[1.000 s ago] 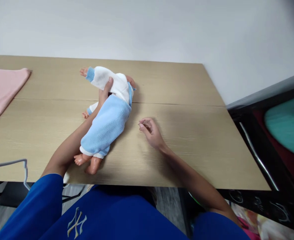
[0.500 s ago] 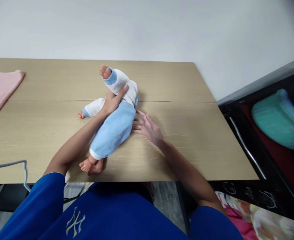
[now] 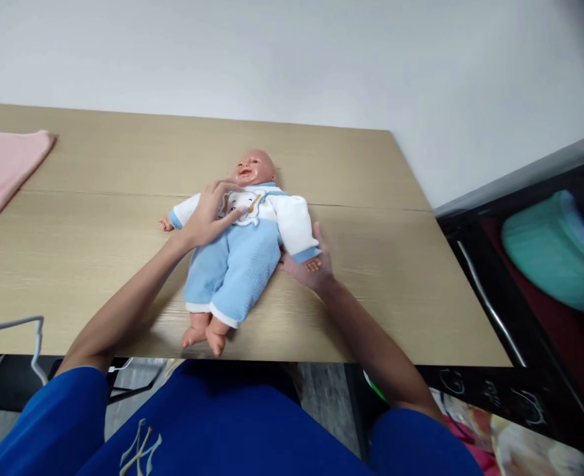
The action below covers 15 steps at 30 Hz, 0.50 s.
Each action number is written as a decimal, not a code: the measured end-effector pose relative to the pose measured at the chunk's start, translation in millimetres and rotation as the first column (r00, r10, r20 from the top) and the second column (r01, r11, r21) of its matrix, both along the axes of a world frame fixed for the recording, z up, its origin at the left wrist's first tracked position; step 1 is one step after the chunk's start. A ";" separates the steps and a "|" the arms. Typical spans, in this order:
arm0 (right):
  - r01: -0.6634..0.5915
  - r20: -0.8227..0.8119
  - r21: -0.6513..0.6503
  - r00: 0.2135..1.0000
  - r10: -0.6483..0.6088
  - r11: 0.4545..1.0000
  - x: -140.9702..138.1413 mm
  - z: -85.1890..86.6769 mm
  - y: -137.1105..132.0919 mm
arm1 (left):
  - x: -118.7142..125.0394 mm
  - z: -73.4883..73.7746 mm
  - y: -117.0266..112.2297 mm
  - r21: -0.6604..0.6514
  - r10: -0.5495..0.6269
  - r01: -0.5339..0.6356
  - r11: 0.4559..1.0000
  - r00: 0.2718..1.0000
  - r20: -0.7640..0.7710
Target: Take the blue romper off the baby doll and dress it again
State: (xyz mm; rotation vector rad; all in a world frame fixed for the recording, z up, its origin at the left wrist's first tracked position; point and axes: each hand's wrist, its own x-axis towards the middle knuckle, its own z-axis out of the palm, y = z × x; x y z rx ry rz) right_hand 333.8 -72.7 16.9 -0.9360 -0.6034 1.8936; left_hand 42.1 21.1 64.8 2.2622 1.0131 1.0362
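A baby doll in a white top and light blue trousers lies face up on the wooden table, head toward the wall. My left hand rests on the doll's chest with fingers spread over the white top. My right hand lies palm up under the doll's left arm and sleeve, fingers stretched out along its side.
A pink cloth lies at the table's far left. A white hanger wire pokes over the near left edge. To the right stands a dark piece of furniture with a teal object inside.
The doll has been rolled from its side onto its back, face now showing. My right hand moved in from the table to under the doll's arm; my left shifted onto its chest.
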 end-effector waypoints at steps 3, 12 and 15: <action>0.078 -0.115 -0.041 0.990 -0.082 0.996 1.3 -2.0 3.2 | -17.1 -18.7 -15.1 -0.086 0.282 -0.281 0.956 0.959 -0.001; 0.097 -0.079 -0.050 0.992 -0.101 0.994 11.1 -5.1 15.4 | -33.4 -40.0 -25.7 -0.456 0.186 -0.184 0.871 0.982 -0.042; 0.072 -0.006 -0.060 0.997 -0.072 0.996 20.1 -5.7 20.0 | -33.7 -31.8 -26.5 -0.361 0.225 -0.245 0.900 0.969 -0.098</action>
